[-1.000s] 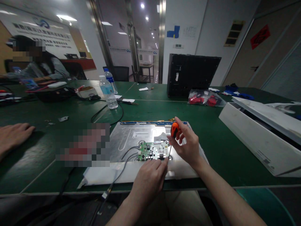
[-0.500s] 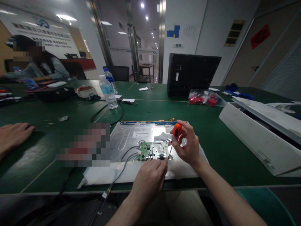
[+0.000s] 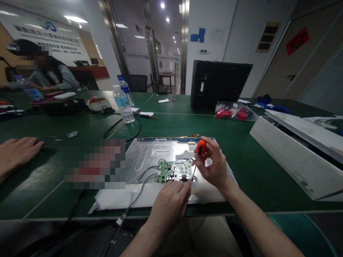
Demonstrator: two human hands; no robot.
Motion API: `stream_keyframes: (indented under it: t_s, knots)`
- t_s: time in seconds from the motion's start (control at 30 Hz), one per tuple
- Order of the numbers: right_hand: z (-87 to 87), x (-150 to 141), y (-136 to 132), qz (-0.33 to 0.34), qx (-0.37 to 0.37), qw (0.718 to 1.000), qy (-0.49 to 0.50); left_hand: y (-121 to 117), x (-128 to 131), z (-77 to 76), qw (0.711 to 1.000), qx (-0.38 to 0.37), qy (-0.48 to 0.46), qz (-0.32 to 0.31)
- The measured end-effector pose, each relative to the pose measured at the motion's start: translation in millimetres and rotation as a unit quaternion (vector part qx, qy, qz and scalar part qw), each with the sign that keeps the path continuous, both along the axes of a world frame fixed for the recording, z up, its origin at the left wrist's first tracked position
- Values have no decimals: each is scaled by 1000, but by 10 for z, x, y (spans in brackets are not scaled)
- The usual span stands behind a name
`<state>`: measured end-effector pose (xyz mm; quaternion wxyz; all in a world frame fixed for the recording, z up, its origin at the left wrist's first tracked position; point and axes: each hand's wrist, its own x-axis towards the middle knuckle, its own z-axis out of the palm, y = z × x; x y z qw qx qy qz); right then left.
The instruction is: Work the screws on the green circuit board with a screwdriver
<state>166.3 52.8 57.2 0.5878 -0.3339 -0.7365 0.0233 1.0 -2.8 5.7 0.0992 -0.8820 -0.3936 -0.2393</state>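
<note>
1. Nearest, a dark cable (image 3: 139,193) runs from the board across the panel and over the table edge. The person would do well to keep the left forearm off it, since a tug could shift the work.
2. The left hand (image 3: 171,200) rests with its fingers bunched at the near edge of the green circuit board (image 3: 171,171); whether they pinch anything beneath cannot be told. Light, even pressure would probably steady the board best, away from its raised components.
3. The screwdriver (image 3: 200,147) slopes down to the board's near right corner, its tip just beside the left fingertips. Whether it sits in a screw is too small to tell. Standing it more upright would likely seat the tip better, and drawing the fingertips back would guard against a slip.
4. The right hand (image 3: 214,164) pinches the orange handle between thumb and fingers. Small turns with gentle downward pressure should suit so slim a shaft.
5. The board lies on the metal panel (image 3: 167,147), which should stay flat on the table throughout.
6. Along the panel's far edge, the narrow blue strip (image 3: 160,140) looks delicate; the right hand should avoid leaning towards it.
</note>
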Motion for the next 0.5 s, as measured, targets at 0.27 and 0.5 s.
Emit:
stream_keyframes:
  t_s: [0.27, 0.5]
  knots:
    - [2, -3, 7, 3, 2, 1000, 2, -11, 3, 5, 1000, -10, -3, -1]
    - [-17, 5, 3, 8, -2, 1000, 8, 3, -2, -23, 1000, -7, 2, 2]
